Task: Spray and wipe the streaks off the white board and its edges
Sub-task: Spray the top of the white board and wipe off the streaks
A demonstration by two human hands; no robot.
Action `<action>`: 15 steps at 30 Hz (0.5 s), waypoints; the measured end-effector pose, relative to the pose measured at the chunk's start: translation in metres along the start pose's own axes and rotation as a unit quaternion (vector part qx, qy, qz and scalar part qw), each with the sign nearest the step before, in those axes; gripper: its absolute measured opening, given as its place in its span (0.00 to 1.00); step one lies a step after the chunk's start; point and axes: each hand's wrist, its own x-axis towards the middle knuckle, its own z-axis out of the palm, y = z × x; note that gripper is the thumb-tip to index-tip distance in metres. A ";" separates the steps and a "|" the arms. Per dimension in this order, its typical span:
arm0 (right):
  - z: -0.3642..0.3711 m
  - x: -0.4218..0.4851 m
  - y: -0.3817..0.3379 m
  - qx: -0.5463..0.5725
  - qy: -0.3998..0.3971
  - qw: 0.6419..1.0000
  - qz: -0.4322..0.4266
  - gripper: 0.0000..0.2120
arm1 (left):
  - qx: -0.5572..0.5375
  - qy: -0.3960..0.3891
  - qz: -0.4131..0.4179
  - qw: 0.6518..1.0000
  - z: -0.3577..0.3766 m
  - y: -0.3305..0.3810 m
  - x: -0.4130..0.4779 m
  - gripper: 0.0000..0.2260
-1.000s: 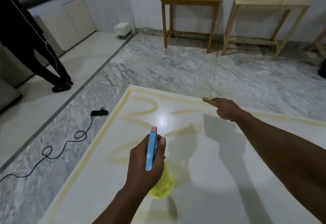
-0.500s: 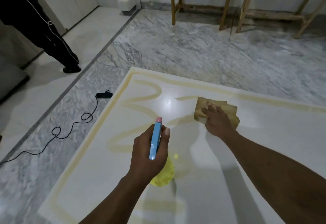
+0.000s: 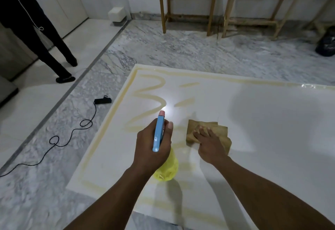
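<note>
Gripping a yellow plastic spray bottle with a blue trigger head (image 3: pixel 158 133), the left hand (image 3: pixel 148 150) has its fingers curled round the neck, pink nozzle just past the fingertips. Right hand (image 3: pixel 210 144) lies flat, fingers straight and slightly spread, pressing a folded tan cloth (image 3: pixel 220 130) onto the flat white board (image 3: pixel 262 121) on the grey marble floor (image 3: pixel 181 48). Yellowish streaks (image 3: pixel 148 96) lie beyond the left fingertips and along the board's edges.

The white board (image 3: pixel 253 121) carries pale yellow streaks (image 3: pixel 145 93). The spray bottle (image 3: pixel 159 133) has a blue head, pink nozzle and yellow body. The cloth (image 3: pixel 220 130) is tan. The floor (image 3: pixel 181 48) is grey-veined marble.
</note>
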 end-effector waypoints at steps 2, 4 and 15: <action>0.016 -0.032 -0.018 0.011 -0.006 1.000 0.010 0.32 | -0.001 -0.008 0.005 1.000 -0.019 -0.004 -0.025 0.14; 0.032 -0.065 -0.037 0.016 -0.006 1.000 0.016 0.32 | 0.004 -0.013 0.009 1.000 -0.040 -0.008 -0.052 0.15; 0.098 -0.179 -0.090 0.054 -0.011 0.998 0.028 0.32 | 0.005 -0.030 0.012 0.999 -0.126 -0.025 -0.152 0.20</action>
